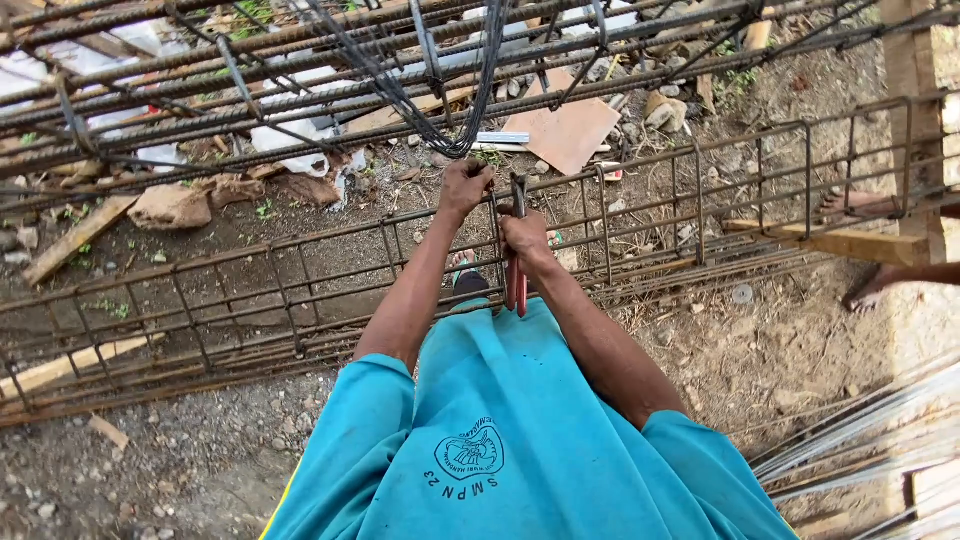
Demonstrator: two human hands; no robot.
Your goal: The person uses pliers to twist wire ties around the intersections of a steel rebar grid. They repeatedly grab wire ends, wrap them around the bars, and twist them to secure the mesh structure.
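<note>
**Hands at the rebar cage, pliers in the right**

Both hands are working at the middle of the frame, against the top rail of a rusty rebar cage point(300, 270) that is running from lower left to upper right. The left hand point(465, 187) is clenching around a steel bar where a bundle of thin dark tie wire point(440, 110) is sagging down from the upper centre. The right hand point(525, 238) is sitting just beside it, its grip closing around the red handles of a pair of pliers point(516, 255); the handles are pointing down toward the person's turquoise shirt point(500, 430), the metal head is pointing up between the two hands. Whether the pliers' tip is biting on wire cannot be told.

More long bars point(200, 70) are crossing the upper left. On the dirt ground point(200, 460) beyond the cage, a flat piece of cardboard point(570, 130) is lying at upper centre, a wooden plank point(75, 240) at the left. Another person's bare foot point(870, 290) is showing at the right edge.
</note>
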